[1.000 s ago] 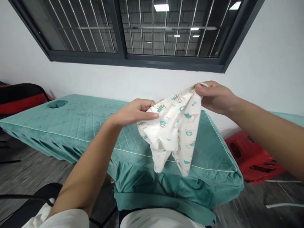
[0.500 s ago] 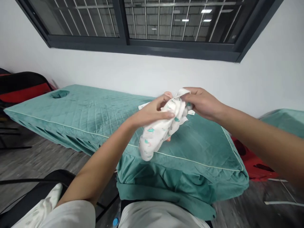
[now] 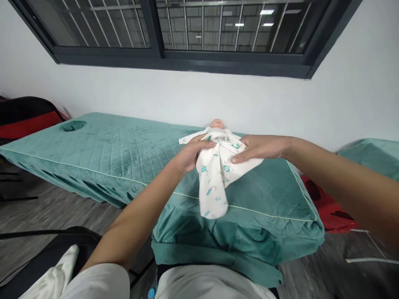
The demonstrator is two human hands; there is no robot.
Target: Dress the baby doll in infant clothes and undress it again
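Note:
A doll lies on the teal quilted bed (image 3: 109,149); only its head (image 3: 216,123) and part of its white top show. Small white baby trousers (image 3: 215,182) with teal prints lie over its body, and the legs hang toward the bed's front edge. My left hand (image 3: 191,153) is closed on the left side of the trousers' top edge. My right hand (image 3: 258,147) holds the right side, with the fingers laid along the cloth and pinching it. The doll's lower body is hidden under the trousers and my hands.
The bed has a face hole (image 3: 73,125) at its far left end. A red plastic stool (image 3: 330,207) stands on the floor at the right, beside a second teal bed (image 3: 370,155). A black and red chair (image 3: 28,116) is at the left. A white cloth (image 3: 52,278) lies at the lower left.
The trousers were held spread in the air, then bunched between my hands. Both hands have moved forward and down, and the trousers now lie over the doll.

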